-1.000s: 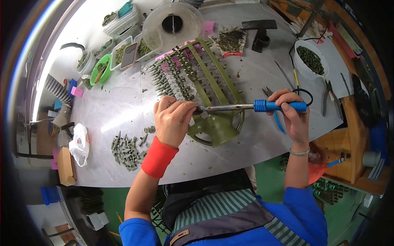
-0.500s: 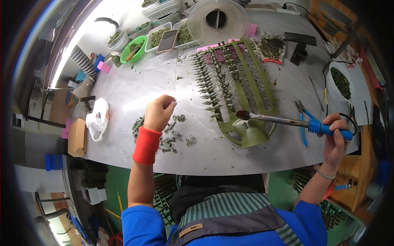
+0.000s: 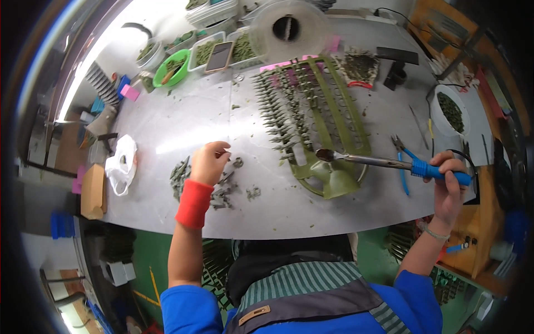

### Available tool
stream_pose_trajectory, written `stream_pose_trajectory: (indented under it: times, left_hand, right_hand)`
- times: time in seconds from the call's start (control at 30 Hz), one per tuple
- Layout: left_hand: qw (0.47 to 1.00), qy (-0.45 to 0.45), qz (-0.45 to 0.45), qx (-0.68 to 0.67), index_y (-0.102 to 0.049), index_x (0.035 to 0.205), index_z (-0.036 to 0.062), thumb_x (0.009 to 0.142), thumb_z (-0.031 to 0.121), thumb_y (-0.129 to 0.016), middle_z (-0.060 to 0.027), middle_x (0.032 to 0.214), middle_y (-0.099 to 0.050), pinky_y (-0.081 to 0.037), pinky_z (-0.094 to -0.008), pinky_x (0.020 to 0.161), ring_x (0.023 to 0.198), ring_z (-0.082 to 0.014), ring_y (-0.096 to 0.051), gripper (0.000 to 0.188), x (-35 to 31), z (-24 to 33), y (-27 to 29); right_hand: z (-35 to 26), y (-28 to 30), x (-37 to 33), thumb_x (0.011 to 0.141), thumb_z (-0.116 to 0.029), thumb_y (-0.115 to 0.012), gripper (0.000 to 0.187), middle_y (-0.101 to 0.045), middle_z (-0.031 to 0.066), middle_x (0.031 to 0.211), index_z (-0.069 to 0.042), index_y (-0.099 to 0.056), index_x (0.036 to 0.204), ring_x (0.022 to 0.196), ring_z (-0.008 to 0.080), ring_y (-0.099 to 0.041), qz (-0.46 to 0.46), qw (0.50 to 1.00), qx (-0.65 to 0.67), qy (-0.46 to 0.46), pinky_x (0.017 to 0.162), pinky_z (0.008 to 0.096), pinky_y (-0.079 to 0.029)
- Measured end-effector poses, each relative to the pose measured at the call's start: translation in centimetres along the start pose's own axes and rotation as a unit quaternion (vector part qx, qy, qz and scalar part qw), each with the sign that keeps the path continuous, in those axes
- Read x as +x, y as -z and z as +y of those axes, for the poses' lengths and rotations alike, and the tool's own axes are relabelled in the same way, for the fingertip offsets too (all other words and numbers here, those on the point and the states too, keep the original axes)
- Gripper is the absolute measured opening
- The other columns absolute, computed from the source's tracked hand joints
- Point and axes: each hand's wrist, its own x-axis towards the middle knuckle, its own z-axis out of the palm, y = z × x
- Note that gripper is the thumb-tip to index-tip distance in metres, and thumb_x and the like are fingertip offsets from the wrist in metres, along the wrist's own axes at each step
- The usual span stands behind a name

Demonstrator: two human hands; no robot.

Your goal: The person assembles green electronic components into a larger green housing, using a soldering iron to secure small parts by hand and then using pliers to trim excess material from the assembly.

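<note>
My right hand (image 3: 448,172) is wrapped round the blue handle of a soldering iron (image 3: 378,162). The iron's metal shaft points left, and its dark, broad tip is over the near part of an olive-green plastic frame (image 3: 339,181). Rows of small pointed green pieces (image 3: 271,114) stand along the frame's left bars; rings line its right side. Over a pile of loose grey-green plastic pieces (image 3: 181,172) is my left hand (image 3: 208,162), with a red wristband below it. Its fingers are curled together, and anything between them is too small to make out. A small ring-like piece (image 3: 238,162) lies beside it.
Blue-handled pliers (image 3: 401,161) and tweezers (image 3: 418,127) lie right of the frame. A white tub (image 3: 436,114) of green pieces stands farther right. Along the back are a green bowl (image 3: 183,75), a phone (image 3: 219,57) on plastic boxes, and a black stand (image 3: 396,72). A white bag (image 3: 121,167) lies left.
My left hand has come slightly nearer to me over the loose pieces. My right hand keeps the soldering iron over the frame. The whole view has shifted a little.
</note>
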Motion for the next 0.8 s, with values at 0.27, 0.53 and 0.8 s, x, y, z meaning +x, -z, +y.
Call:
stream_pose_trajectory:
  times: [0.27,0.53,0.8]
  left_hand:
    - [0.959,-0.236,0.022,-0.154,-0.073,0.096,0.002,0.08,-0.006,-0.073,-0.0071,0.09,-0.071,-0.054,-0.0266,0.076,0.086,-0.0173,-0.066,0.018,-3.2,13.2,-2.9]
    - [0.919,-0.359,0.153,0.052,-0.073,0.091,0.0154,0.077,0.011,-0.075,0.005,0.089,-0.071,-0.041,-0.0354,0.083,0.095,-0.0213,-0.057,0.015,-2.4,14.1,-7.4]
    - [0.918,-0.362,0.145,0.072,-0.074,0.089,0.015,0.077,0.011,-0.077,0.004,0.088,-0.073,-0.038,-0.0342,0.083,0.093,-0.0212,-0.057,0.014,-2.1,14.6,-7.8]
  right_hand:
    - [0.5,-0.4,1.2,0.092,-0.016,-0.062,0.015,-0.062,0.0165,0.101,-0.001,-0.064,0.095,0.083,0.0215,-0.061,-0.034,0.999,0.011,-0.007,0.068,0.0335,-0.056]
    - [2.6,-0.5,2.3,0.093,-0.015,-0.062,0.016,-0.063,0.0169,0.1,0.0,-0.065,0.092,0.086,0.0222,-0.064,-0.057,0.997,0.042,-0.028,0.068,0.0341,-0.058]
    - [3.5,0.1,2.7,0.091,-0.014,-0.062,0.015,-0.063,0.0174,0.1,0.001,-0.066,0.092,0.088,0.0229,-0.065,-0.068,0.996,0.058,-0.031,0.065,0.0339,-0.06]
